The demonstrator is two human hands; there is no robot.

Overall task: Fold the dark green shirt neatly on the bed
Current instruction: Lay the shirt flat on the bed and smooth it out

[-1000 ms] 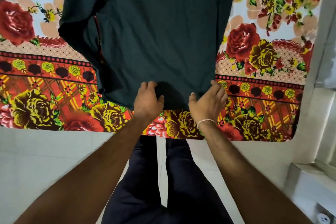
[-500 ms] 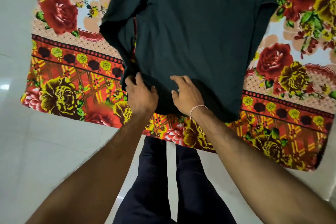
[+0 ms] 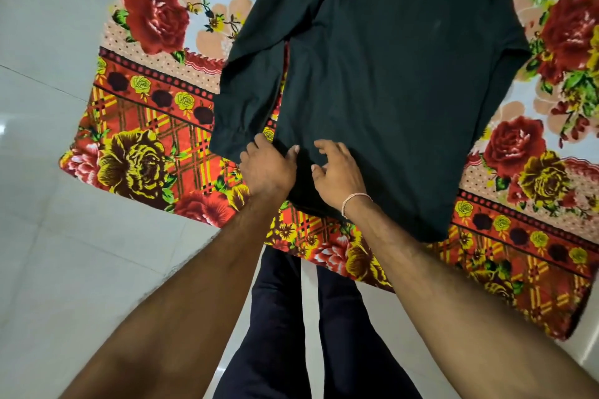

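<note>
Floor [image 3: 64, 236]: pale tiles lay beside the bed.
Bed [image 3: 146, 146]: a rose-printed cover in red and yellow was spread over it.
Shirt [image 3: 389, 74]: dark green, it lay flat on the cover, hem nearest the person.
Left hand [image 3: 267, 168]: fingers curled, it gripped the hem corner.
Right hand [image 3: 337, 175]: fingers loosely spread, it rested on the hem.

The shirt [image 3: 398, 74] lies spread on the bed [image 3: 152, 152], its hem toward the near edge. Both hands rest on that hem, left hand [image 3: 267, 168] just beside right hand [image 3: 337, 176]. One sleeve [image 3: 246, 100] lies left of the body.
</note>
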